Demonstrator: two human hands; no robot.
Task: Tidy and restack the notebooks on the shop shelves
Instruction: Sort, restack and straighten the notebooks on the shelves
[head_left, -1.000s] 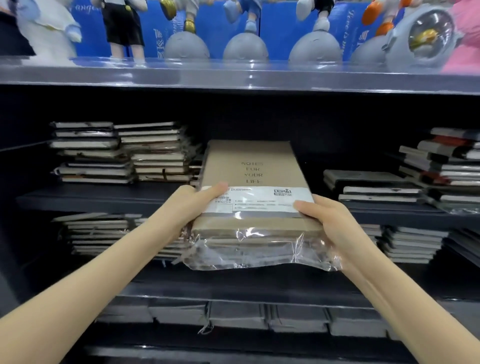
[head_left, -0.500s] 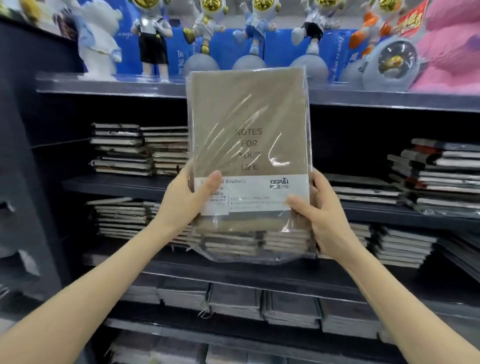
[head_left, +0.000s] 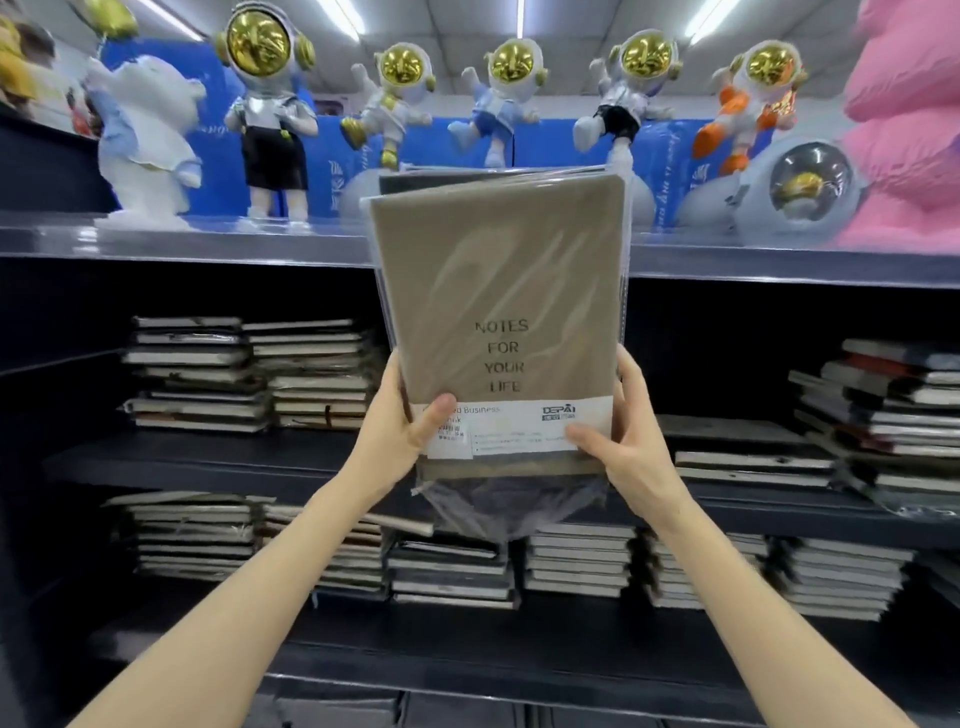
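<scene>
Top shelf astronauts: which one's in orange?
The astronaut figurine next to the pink figure; its arms and legs are orange, while the others wear white, blue or black.

notebook pack (head_left: 498, 291) raised higher, tilted upright

The glossy grey top shelf (head_left: 208, 243) carries a white bear figurine (head_left: 148, 150), a row of white astronaut figurines with gold visors (head_left: 506, 98) and a bulky pink figure (head_left: 904, 130) at its right end. On the dark middle shelf (head_left: 208, 460), two flat notebook stacks (head_left: 249, 376) sit side by side at left. At right, a low notebook stack (head_left: 748, 462) lies beside a taller, uneven notebook stack (head_left: 883, 410). The dark lower shelf (head_left: 467, 649) bears a row of flat notebook piles (head_left: 576, 561).
</scene>
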